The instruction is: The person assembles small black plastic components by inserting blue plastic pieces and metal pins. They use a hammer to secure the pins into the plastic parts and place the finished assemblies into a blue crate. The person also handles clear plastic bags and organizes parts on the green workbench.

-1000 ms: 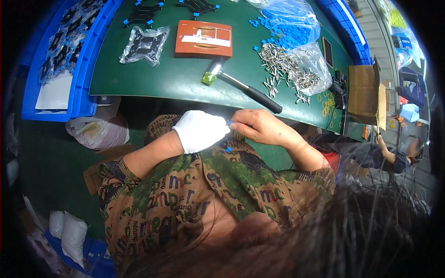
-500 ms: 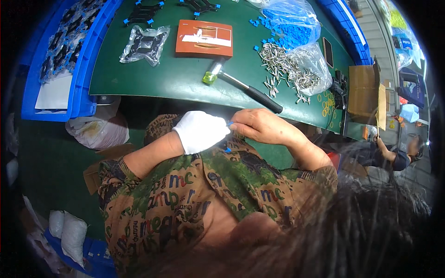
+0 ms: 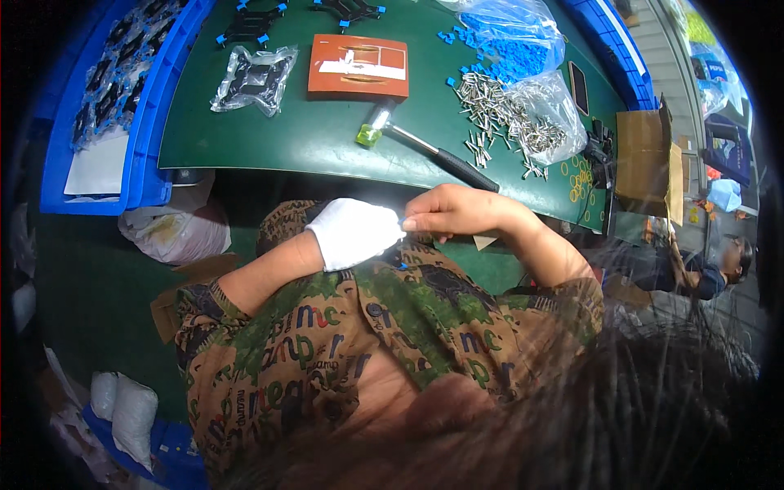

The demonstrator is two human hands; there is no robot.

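My left hand (image 3: 357, 234), in a white glove, is closed above my lap. Against its fingertips press the pinched fingers of my bare right hand (image 3: 447, 214). Whatever lies between the fingers is hidden. Just below them, a small blue piece (image 3: 403, 265) shows over the camouflage clothing. On the green table ahead lies a hammer (image 3: 429, 151) with a black grip and a yellow-green head end. Beyond it stands a reddish-brown block (image 3: 358, 86) with slots and white strips. Metal pins (image 3: 490, 110) lie heaped to the right, by a pile of small blue caps (image 3: 514, 59).
A bagged black frame (image 3: 255, 80) lies left of the block; black frames with blue tips (image 3: 249, 26) sit behind. Blue crates (image 3: 147, 163) flank the table (image 3: 269, 147). At right are a phone (image 3: 578, 88), yellow rings (image 3: 581, 181), a cardboard box (image 3: 645, 163) and another person (image 3: 694, 273).
My right hand has shifted slightly and its fingers have curled differently against the glove. The blue bit seen between the hands earlier is now hidden. The other person at right has moved a little.
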